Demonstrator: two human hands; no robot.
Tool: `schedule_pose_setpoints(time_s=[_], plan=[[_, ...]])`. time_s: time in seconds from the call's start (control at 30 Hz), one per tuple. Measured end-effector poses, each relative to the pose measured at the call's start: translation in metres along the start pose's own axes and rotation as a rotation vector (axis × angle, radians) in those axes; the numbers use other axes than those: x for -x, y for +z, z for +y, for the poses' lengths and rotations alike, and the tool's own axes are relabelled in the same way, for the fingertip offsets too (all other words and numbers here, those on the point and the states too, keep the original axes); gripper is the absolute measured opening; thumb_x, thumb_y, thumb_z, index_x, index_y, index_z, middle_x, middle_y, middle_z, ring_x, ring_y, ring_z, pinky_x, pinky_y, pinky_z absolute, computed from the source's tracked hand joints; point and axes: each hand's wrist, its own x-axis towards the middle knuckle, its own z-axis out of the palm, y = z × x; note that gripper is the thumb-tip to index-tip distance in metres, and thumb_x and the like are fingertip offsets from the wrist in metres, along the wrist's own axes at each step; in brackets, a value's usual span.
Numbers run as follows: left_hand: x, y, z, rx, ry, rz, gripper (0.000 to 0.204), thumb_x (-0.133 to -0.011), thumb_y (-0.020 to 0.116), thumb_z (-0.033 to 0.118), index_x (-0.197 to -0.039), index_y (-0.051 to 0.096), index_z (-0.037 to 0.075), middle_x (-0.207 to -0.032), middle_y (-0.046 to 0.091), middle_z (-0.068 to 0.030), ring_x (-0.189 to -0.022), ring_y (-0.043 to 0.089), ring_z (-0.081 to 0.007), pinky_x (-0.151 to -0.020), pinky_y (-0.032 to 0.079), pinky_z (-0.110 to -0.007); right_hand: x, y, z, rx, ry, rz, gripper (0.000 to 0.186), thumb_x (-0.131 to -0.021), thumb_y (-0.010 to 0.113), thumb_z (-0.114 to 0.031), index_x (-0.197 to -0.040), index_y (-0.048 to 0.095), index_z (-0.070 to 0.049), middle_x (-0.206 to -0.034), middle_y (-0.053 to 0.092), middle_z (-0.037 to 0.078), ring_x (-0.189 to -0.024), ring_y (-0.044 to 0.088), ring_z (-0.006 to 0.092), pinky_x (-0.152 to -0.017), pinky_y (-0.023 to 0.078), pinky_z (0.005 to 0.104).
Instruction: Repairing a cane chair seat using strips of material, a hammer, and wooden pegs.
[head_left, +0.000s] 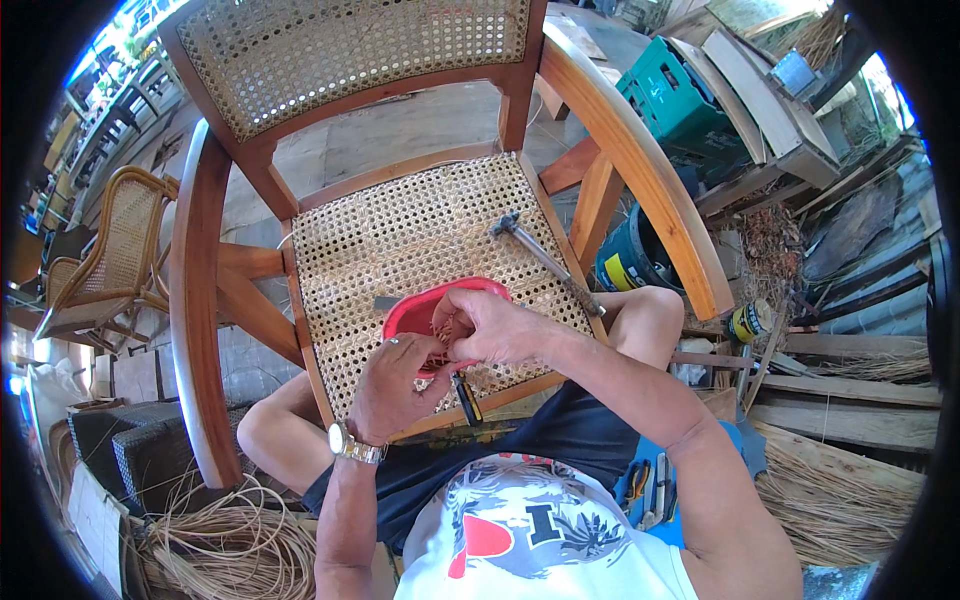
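A wooden armchair with a woven cane seat (390, 230) stands in front of me. On the seat lies a red plastic tub (420, 300) holding small thin brownish pieces too small to name. My right hand (490, 325) reaches over the tub, fingers pinched together inside it. My left hand (395, 385), below a wristwatch, is curled at the tub's near left rim, its fingertips close to the right hand's. Whatever either hand pinches is hidden. A yellow-and-black handled tool (467, 400) lies just nearer than the tub. To the right rests a hammer (545, 262).
The chair's wooden arms (640, 150) curve along both sides. Coiled rattan strands (240, 545) lie at lower left, more strands (840, 490) at right. A green crate (675, 100) and a dark bucket (635, 255) stand right of the chair. Another cane chair (110, 240) is at left.
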Motion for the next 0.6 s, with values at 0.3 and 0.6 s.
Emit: schedule_pose_setpoints(time_s=[0.3, 0.6], plan=[[-0.028, 0.012, 0.001, 0.001, 0.032, 0.158, 0.012, -0.092, 0.068, 0.005, -0.104, 0.067, 0.002, -0.093, 0.071, -0.0160, -0.085, 0.069, -0.0351, -0.075, 0.055, -0.042, -0.009, -0.025, 0.004, -0.010, -0.030, 0.095, 0.034, -0.089, 0.069, 0.003, -0.119, 0.056, 0.001, -0.093, 0.064, 0.005, -0.085, 0.061, 0.0105, -0.073, 0.049, 0.0255], [-0.078, 0.008, -0.004, 0.103, -0.059, 0.223, 0.012, -0.096, 0.069, 0.009, -0.105, 0.069, 0.001, -0.093, 0.074, -0.0145, -0.081, 0.073, -0.0268, -0.070, 0.056, -0.035, -0.008, -0.041, -0.006, -0.311, -0.144, 0.299, 0.029, -0.096, 0.064, 0.005, -0.124, 0.057, 0.003, -0.099, 0.067, 0.006, -0.092, 0.065, 0.0102, -0.083, 0.055, 0.0237]])
